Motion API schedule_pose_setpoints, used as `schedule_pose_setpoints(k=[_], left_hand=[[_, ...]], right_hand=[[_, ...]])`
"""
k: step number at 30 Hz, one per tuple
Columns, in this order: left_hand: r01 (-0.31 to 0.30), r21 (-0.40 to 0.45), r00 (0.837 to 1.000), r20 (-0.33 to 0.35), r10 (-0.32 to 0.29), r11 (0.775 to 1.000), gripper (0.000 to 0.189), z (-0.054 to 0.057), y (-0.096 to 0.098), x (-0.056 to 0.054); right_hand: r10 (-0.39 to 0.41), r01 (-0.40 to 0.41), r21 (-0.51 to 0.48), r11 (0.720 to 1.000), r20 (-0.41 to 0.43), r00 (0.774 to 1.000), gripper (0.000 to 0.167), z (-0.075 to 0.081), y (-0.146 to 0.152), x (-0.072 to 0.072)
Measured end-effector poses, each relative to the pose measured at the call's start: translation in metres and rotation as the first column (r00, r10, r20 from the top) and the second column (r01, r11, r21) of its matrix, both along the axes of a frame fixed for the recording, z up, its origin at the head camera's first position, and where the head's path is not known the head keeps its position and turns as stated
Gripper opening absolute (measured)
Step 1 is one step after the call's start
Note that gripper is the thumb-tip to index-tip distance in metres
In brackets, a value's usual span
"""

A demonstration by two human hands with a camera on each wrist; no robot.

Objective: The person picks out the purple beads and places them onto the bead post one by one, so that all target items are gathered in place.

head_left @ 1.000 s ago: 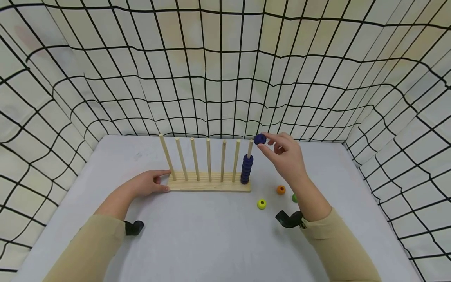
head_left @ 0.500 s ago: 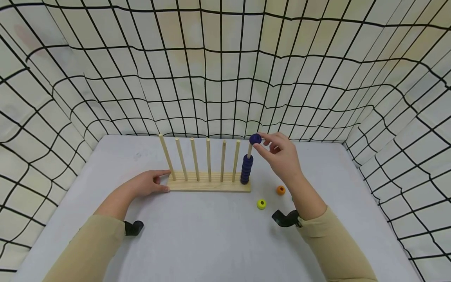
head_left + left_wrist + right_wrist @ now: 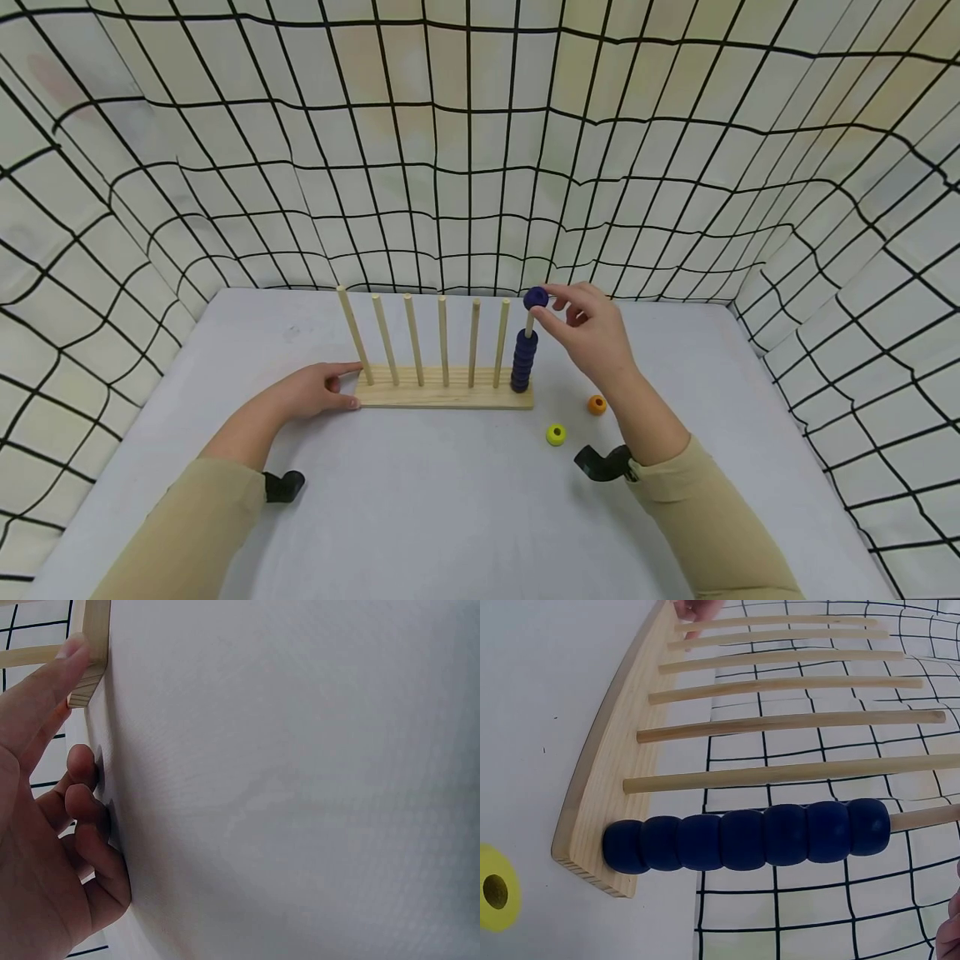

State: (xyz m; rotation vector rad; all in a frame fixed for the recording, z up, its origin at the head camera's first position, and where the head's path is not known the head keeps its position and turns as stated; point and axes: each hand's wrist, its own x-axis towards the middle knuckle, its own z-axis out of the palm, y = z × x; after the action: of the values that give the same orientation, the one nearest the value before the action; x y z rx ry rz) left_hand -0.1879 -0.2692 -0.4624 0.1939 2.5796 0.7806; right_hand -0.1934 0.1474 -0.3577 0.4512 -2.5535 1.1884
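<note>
A pale wooden base [image 3: 442, 400] bears a row of upright pegs. Several dark blue beads [image 3: 523, 360] are stacked on its rightmost peg; in the right wrist view the blue stack [image 3: 742, 838] fills the lower part of that peg. My right hand [image 3: 592, 333] pinches one more blue bead [image 3: 536, 298] between thumb and index finger at the tip of this peg. Whether the tip has entered the hole I cannot tell. My left hand [image 3: 311, 390] grips the base's left end, thumb at the front edge; in the left wrist view the thumb [image 3: 73, 646] presses the wood.
An orange bead [image 3: 597, 405] and a yellow bead [image 3: 556, 434] lie on the white table [image 3: 420, 500], right of the base and near the right forearm. Black netting [image 3: 471, 171] over white walls rises behind and at both sides. The other pegs carry no beads.
My right hand has moved left with the blue bead, from beside the rightmost peg to over its tip. A green bead has become hidden behind the right forearm. The left hand keeps its place.
</note>
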Motion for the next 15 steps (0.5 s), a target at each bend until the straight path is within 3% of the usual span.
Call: schedule_pose_setpoints(k=[15], left_hand=[[0.006,-0.003,1.000,-0.005,-0.006,1.000,0.075,0.0019,0.0008,0.0014]], right_hand=[[0.006,-0.006,0.018,1.000,0.048,0.999,0.040,-0.0043,-0.0026,0.0006]])
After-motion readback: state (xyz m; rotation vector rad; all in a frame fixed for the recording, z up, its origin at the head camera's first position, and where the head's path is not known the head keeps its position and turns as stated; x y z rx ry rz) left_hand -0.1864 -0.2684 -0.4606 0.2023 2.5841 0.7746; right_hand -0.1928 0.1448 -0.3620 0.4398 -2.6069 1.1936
